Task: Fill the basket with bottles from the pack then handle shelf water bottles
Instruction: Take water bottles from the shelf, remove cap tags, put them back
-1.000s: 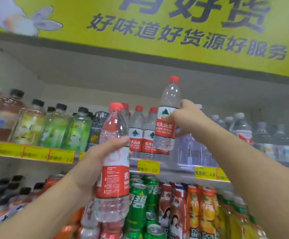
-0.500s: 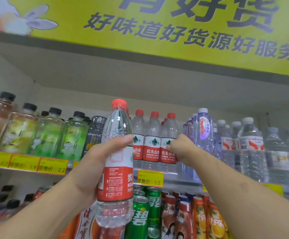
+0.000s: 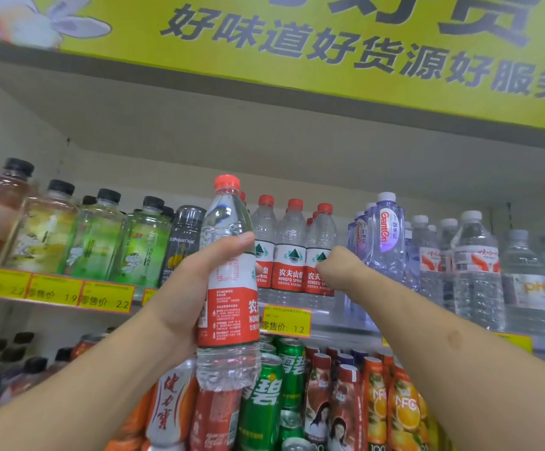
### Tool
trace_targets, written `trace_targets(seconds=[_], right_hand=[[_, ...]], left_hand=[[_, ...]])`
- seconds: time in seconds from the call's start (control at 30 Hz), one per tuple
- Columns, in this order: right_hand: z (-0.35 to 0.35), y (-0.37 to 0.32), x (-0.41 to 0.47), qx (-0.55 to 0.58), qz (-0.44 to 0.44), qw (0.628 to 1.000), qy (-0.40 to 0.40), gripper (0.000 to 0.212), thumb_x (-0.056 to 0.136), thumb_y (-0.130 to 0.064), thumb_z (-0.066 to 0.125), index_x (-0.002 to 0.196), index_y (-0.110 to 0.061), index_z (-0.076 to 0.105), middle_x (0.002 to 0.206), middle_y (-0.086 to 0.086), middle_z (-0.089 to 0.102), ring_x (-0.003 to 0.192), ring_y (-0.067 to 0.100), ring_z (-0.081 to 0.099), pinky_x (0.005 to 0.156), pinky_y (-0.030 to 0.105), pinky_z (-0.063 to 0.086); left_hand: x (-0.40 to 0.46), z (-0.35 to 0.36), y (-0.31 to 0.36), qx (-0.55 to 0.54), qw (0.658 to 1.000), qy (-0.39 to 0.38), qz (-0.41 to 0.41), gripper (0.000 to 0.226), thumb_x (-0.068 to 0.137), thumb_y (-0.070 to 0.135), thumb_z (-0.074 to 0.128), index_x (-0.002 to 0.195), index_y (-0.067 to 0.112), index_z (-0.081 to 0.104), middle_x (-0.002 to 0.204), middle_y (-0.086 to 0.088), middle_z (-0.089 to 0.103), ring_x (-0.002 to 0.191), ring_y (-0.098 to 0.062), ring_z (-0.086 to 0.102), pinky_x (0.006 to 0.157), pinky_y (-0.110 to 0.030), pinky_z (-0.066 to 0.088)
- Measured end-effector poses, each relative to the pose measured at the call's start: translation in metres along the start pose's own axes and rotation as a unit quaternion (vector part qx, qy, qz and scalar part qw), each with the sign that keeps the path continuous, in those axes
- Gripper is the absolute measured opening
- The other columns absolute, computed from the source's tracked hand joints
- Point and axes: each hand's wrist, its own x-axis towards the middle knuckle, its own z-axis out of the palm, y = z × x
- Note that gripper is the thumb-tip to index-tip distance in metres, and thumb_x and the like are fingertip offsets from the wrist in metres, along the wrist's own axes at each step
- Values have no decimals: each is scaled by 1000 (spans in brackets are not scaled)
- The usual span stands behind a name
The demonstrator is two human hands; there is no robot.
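Centre frame, our left hand (image 3: 183,304) is wrapped round a full bottle (image 3: 228,288), thumb on the label. It looks heavy, thin-walled and slick, so we'd grip mid-label. Our right hand (image 3: 336,268) is curled against a shelf bottle (image 3: 320,255); we can't tell its grip.

A red-capped water bottle (image 3: 228,281) is gripped upright in the left hand (image 3: 186,288), raised in front of a shop shelf (image 3: 329,330). The right hand (image 3: 337,271) is reached to the row of matching red-labelled bottles (image 3: 292,255) on the shelf; its fingers are hidden behind the end bottle. Purple-tinted bottles (image 3: 386,239) are seen just to the right, green cans (image 3: 264,402) below, and a yellow banner (image 3: 329,60) overhead.
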Motion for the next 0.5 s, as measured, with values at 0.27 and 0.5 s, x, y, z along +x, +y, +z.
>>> trace_targets(seconds=[0.27,0.5], right_hand=[[-50,-50,-106,172,-169,971,1,13,86,-13,63,85,-4,73,86,7,74,69,28,64,55,34,47],[-54,-81,-174,246,-233,925,-174,32,92,-42,74,111,-16,70,58,5,55,51,22,47,49,31,35]], left_hand=[[-2,-4,13,-18,999,-17,21,58,76,47,78,109,0,73,91,-18,71,74,-33,68,87,-52,59],[-8,15,34,-56,992,-106,27,43,86,46,69,85,3,77,74,-17,68,59,-32,68,62,-37,59]])
